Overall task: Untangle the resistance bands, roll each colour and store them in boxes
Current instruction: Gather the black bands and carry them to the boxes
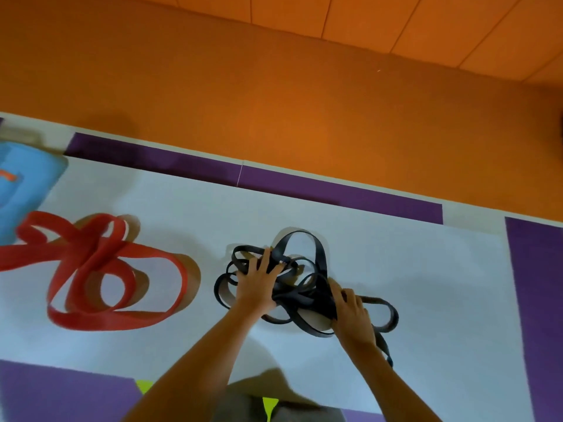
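- Tangled black resistance band [304, 287] heaped mid-way across white mat [426, 284].
- Left hand [257, 289] pressing on tangle, fingers spread; right hand [350, 310] curled round loops at its right.
- Red band [100, 269] looped well left, near blue box [24, 184].

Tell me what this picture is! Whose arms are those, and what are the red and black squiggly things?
There is no machine: a person wears a camera on their head, so you look down at their own arms. On the white surface lie two tangled stretchy exercise bands: a red band at the left, a black band in the middle. The left hand rests on the black tangle with fingers spread; the right hand grips its strands. The blue thing at the far left is too blurred to name.
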### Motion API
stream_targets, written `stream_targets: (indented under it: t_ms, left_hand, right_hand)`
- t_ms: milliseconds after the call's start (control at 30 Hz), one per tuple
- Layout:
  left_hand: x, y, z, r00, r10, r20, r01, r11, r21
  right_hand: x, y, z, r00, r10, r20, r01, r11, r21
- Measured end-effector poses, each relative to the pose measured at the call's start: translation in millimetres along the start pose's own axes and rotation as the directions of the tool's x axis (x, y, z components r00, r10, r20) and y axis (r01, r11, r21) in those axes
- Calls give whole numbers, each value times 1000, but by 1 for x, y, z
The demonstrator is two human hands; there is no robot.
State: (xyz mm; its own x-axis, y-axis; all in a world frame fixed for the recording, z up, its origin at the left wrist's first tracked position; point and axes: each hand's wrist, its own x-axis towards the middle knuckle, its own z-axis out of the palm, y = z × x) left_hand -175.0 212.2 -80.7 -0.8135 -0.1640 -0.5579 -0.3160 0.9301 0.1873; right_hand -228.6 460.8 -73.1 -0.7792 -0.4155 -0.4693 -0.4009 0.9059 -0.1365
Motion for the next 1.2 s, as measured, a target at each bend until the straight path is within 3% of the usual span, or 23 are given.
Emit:
stream_targets:
  t_ms: [200,300,400,533,667,833,1000,1200]
  left_hand:
    - [9,-3,-14,997,51,60,-49,998,-34]
    - [14,2,-18,998,48,33,-48,999,7]
    - [12,-3,-13,999,47,14,-46,997,-61]
    - [0,-14,-3,989,61,-131,-76,990,-115]
    - [-3,-20,3,989,88,-119,-104,984,-142]
    - [6,-18,-5,993,113,-28,-113,993,16]
    - [1,-11,-2,994,61,-94,-40,978,207]
    - [-31,3,15,985,28,-168,-28,1000,2]
  right_hand:
    - [3,-3,-7,998,-45,-32,41,991,-125]
    - [5,0,-16,998,-37,-42,27,980,-199]
    - [0,-8,-11,998,-40,-38,32,979,-199]
    - [-11,-23,-2,994,74,-86,-78,996,-50]
    - [-22,-27,12,995,81,-50,-76,993,94]
    - [-38,-23,22,988,147,-55,-126,951,282]
    - [-50,-17,25,971,236,-44,-183,846,501]
    - [-63,-14,14,957,256,-139,-81,693,716]
